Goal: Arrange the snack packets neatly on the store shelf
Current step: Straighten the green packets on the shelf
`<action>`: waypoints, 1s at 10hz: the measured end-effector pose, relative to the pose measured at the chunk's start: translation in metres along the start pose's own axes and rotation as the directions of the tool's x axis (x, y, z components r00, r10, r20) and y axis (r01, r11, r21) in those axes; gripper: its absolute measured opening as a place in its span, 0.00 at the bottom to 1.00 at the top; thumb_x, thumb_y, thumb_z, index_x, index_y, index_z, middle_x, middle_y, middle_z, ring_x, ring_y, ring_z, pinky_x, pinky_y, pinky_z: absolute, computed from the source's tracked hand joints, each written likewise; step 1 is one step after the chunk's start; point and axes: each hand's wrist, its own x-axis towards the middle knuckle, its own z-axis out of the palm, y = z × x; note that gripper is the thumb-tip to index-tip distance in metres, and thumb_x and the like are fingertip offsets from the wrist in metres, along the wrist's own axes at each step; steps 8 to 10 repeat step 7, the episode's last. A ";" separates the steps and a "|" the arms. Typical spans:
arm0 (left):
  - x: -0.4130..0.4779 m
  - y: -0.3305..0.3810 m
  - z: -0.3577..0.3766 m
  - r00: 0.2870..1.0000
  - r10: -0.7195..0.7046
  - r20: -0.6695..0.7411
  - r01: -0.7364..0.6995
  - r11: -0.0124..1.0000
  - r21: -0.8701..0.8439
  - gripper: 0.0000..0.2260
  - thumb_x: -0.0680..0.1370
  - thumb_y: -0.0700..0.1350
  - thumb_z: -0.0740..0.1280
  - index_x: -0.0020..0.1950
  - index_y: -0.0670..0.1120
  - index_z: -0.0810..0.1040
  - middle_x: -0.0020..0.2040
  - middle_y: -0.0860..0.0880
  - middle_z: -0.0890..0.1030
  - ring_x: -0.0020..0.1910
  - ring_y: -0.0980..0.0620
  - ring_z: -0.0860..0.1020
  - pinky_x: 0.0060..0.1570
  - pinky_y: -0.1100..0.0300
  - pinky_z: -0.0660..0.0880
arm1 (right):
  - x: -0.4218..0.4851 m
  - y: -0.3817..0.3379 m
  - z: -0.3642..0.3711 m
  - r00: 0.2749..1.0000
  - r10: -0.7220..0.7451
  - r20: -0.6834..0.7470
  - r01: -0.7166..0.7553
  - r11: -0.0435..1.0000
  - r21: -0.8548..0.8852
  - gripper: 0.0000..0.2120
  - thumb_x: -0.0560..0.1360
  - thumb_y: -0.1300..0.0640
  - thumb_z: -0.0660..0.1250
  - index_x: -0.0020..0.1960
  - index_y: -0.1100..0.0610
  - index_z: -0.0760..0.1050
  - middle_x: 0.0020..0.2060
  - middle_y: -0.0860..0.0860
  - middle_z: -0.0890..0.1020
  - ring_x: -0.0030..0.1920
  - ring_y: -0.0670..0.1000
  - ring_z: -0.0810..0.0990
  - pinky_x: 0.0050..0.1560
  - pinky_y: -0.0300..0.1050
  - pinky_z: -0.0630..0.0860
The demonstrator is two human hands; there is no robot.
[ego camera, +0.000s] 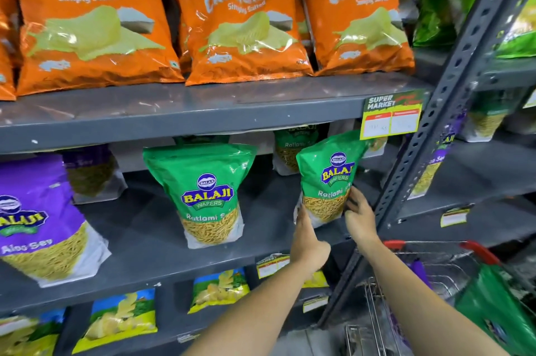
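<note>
Both hands, left hand (307,239) and right hand (358,218), clasp the green Ratlami packet (327,178) near the shelf edge (162,264); open shelf lies leftward; price tag (390,115) hides its top corner

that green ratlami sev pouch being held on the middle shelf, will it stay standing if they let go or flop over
The green Ratlami sev stand-up pouch leans left and both hands grip its lower edges, so it may tip unless squared first. Its twin green pouch stands unaided nearby, suggesting a stable base. The glossy film probably crumples and slides easily on the grey metal shelf.
</note>
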 end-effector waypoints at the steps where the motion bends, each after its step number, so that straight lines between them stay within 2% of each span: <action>1: -0.001 -0.001 0.003 1.000 0.017 -0.011 -0.017 1.000 0.002 0.48 0.68 0.33 0.61 0.79 0.57 0.38 0.82 0.56 0.47 0.80 0.51 0.55 0.73 0.51 0.66 | 0.001 -0.001 0.001 1.000 -0.004 0.006 0.004 0.999 0.032 0.35 0.69 0.76 0.52 0.72 0.54 0.66 0.61 0.46 0.74 0.63 0.49 0.73 0.67 0.52 0.69; 3: -0.005 -0.004 0.002 1.000 -0.010 0.000 0.010 1.000 0.007 0.48 0.68 0.34 0.61 0.78 0.60 0.39 0.81 0.54 0.50 0.79 0.47 0.58 0.72 0.48 0.68 | -0.009 0.001 -0.001 0.999 -0.026 0.022 0.025 0.997 0.077 0.38 0.66 0.75 0.54 0.72 0.50 0.67 0.63 0.46 0.76 0.65 0.48 0.73 0.61 0.44 0.69; 4: -0.003 0.000 -0.002 1.000 -0.009 0.027 0.009 1.000 0.002 0.47 0.68 0.34 0.60 0.78 0.60 0.38 0.82 0.53 0.48 0.80 0.48 0.55 0.73 0.47 0.66 | -0.012 -0.001 0.000 0.999 -0.032 0.042 0.029 0.997 0.073 0.38 0.65 0.73 0.56 0.72 0.49 0.65 0.63 0.46 0.75 0.65 0.47 0.72 0.62 0.44 0.69; 5: -0.003 0.003 -0.005 0.999 -0.021 0.040 0.021 1.000 -0.003 0.46 0.70 0.33 0.58 0.78 0.60 0.37 0.82 0.54 0.49 0.79 0.46 0.57 0.73 0.47 0.66 | -0.016 -0.003 0.000 0.998 -0.042 0.050 0.040 0.998 0.041 0.37 0.66 0.72 0.56 0.73 0.50 0.65 0.67 0.47 0.75 0.67 0.47 0.72 0.62 0.43 0.69; 6: 0.000 0.005 -0.008 0.998 -0.031 0.051 0.031 0.999 0.009 0.45 0.71 0.32 0.56 0.78 0.61 0.38 0.81 0.55 0.50 0.76 0.43 0.63 0.70 0.45 0.69 | -0.017 -0.008 0.000 0.998 -0.030 0.053 0.029 0.999 0.024 0.36 0.70 0.74 0.55 0.74 0.51 0.63 0.69 0.48 0.73 0.68 0.47 0.71 0.67 0.47 0.69; 7: -0.001 0.002 -0.011 0.998 -0.019 0.057 0.018 1.000 0.022 0.44 0.72 0.31 0.56 0.79 0.59 0.37 0.82 0.55 0.48 0.78 0.44 0.58 0.73 0.46 0.66 | -0.025 -0.010 0.001 1.000 -0.025 0.014 0.025 0.999 -0.029 0.34 0.72 0.72 0.57 0.75 0.52 0.59 0.70 0.49 0.70 0.66 0.46 0.70 0.68 0.54 0.70; 10: -0.001 0.002 -0.011 0.998 -0.019 0.057 0.018 1.000 0.022 0.44 0.72 0.31 0.56 0.79 0.59 0.37 0.82 0.55 0.48 0.78 0.44 0.58 0.73 0.46 0.66 | -0.025 -0.010 0.001 1.000 -0.025 0.014 0.025 0.999 -0.029 0.34 0.72 0.72 0.57 0.75 0.52 0.59 0.70 0.49 0.70 0.66 0.46 0.70 0.68 0.54 0.70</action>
